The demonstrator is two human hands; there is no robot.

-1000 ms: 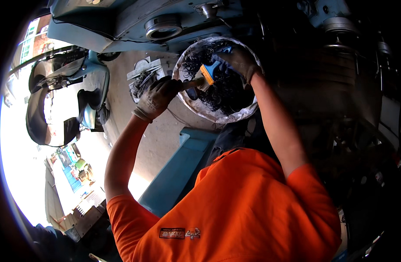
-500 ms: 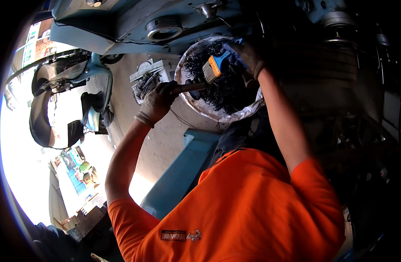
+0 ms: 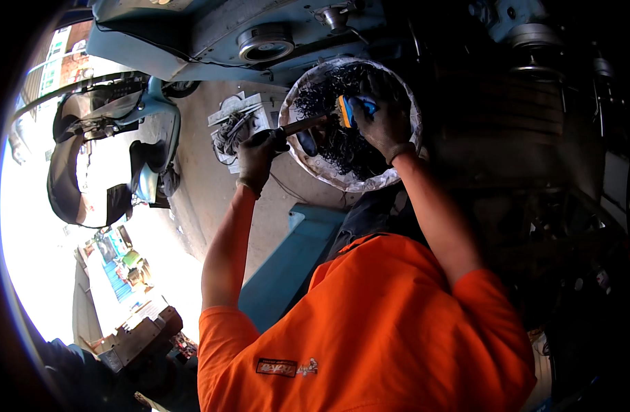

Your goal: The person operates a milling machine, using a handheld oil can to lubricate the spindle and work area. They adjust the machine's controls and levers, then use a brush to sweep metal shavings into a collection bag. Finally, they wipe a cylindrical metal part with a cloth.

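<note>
My left hand (image 3: 256,156), in a grey glove with dark fingers, is closed around the dark end of a brownish rod (image 3: 307,124). The rod points right, over a round tub (image 3: 371,184) with a whitish, crumpled-looking rim. My gloved right hand (image 3: 385,129) grips a paintbrush (image 3: 346,112) with a blue handle and an orange band. Its bristles face left, close to the rod's far end; whether they touch it I cannot tell. Dark curly shavings (image 3: 349,152) fill much of the tub below both hands. A dark rounded object (image 3: 307,142) lies at the tub's left inner side.
A blue machine body with a round dial-like fitting (image 3: 265,42) stands beyond the tub. Left of the tub, a pale block with tangled cable (image 3: 231,130) sits on the floor. A scooter (image 3: 147,137) is parked farther left. A blue machine leg (image 3: 291,254) slants nearby.
My right hand has come lower and nearer over the tub, turning the brush so its bristles face left. My left hand has shifted slightly, still holding the rod.
</note>
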